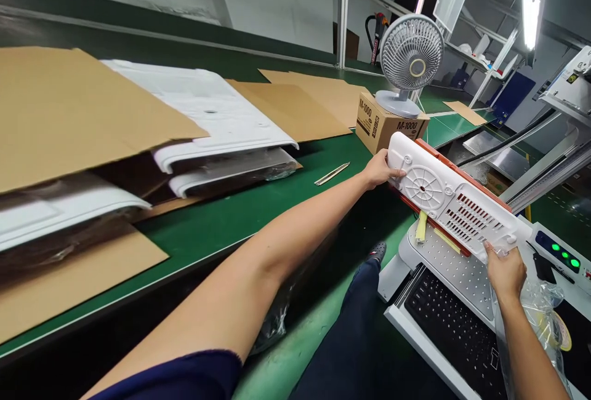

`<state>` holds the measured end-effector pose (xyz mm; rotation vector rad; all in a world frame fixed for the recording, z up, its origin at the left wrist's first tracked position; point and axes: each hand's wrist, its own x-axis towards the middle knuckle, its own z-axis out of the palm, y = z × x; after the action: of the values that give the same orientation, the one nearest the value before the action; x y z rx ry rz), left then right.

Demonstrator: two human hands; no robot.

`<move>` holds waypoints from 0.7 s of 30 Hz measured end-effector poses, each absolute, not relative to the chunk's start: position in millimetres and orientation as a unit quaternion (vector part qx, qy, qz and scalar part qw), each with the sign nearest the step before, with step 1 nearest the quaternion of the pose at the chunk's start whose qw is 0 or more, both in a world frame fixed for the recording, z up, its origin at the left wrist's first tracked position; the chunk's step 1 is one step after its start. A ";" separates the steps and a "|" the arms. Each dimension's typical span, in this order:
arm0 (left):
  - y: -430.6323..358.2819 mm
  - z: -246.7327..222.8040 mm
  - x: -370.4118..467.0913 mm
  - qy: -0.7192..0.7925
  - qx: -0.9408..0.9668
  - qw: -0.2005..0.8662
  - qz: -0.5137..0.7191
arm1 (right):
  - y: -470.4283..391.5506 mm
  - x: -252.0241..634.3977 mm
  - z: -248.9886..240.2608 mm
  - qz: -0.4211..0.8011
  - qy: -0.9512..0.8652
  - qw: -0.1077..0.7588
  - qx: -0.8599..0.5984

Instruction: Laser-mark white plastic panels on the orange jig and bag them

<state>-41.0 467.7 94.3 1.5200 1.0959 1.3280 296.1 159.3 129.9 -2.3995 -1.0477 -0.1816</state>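
A long white plastic panel (455, 200), with slotted vents and a round spoked recess, is held at both ends. My left hand (381, 170) grips its left end, thumb over the face and the other fingers hidden behind. My right hand (505, 269) is closed on the lower right corner. Behind and below the panel shows an orange-red part (466, 172), above a perforated metal plate (466, 277); I cannot tell whether panel and part touch. A yellow strip (421, 228) hangs at the panel's lower edge.
On the green bench lie cardboard sheets (87, 104), white panels (198, 98) and a utility knife (332, 173). A fan (410, 58) stands on a carton (383, 126). Below the plate sits a keyboard (455, 332); clear plastic film (545, 314) and a control box with green lights (563, 253) are at right.
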 end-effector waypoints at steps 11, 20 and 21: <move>487.0 96.6 -31.6 0.427 0.618 0.403 0.523 | 164.7 303.8 125.0 -0.048 -0.394 0.241 -0.886; 477.8 98.5 -30.6 0.439 0.628 0.389 0.511 | 165.9 312.2 122.4 -0.030 -0.411 0.240 -0.879; 477.0 100.1 -30.6 0.447 0.634 0.380 0.504 | 167.4 314.2 121.5 -0.026 -0.412 0.242 -0.878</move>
<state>-30.6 477.0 100.1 1.6177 1.1413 1.2869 314.2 167.4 121.5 -2.4017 -1.1253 -0.0717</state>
